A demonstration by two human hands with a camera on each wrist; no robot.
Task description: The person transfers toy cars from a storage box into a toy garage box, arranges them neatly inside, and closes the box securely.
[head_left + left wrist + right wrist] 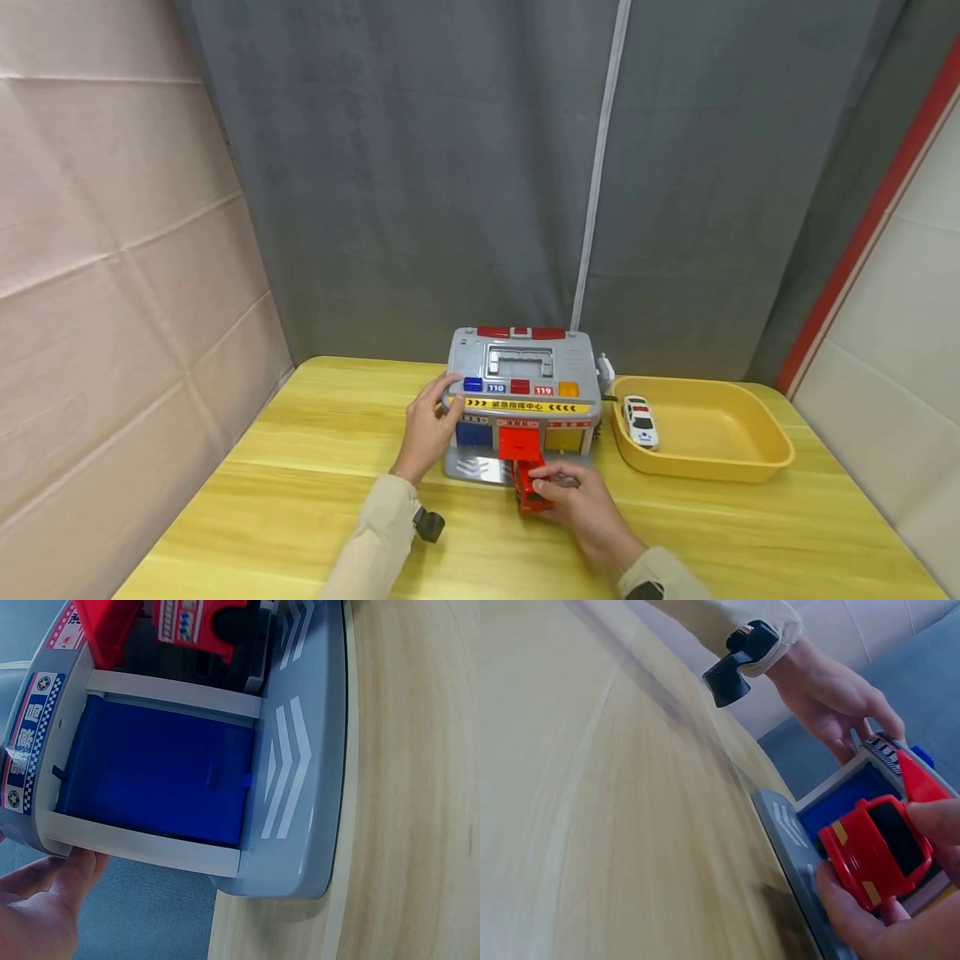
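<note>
One right grip (587, 505) (half-closed) around a red toy vehicle (874, 851)

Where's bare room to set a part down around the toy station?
Table left of the left hand; yellow tray floor right of the white car; table right of the right hand, in front of the tray. Crowded: the toy station's front, with red truck, raised red door and right hand. Station-tray gap looks tight.

The head view looks forward and down over the table (300, 475) from well back. The left wrist's, close and sideways, faces the garage (161, 769); the right wrist's, tilted, looks closely at the car (870, 855). All three share garage and car.
</note>
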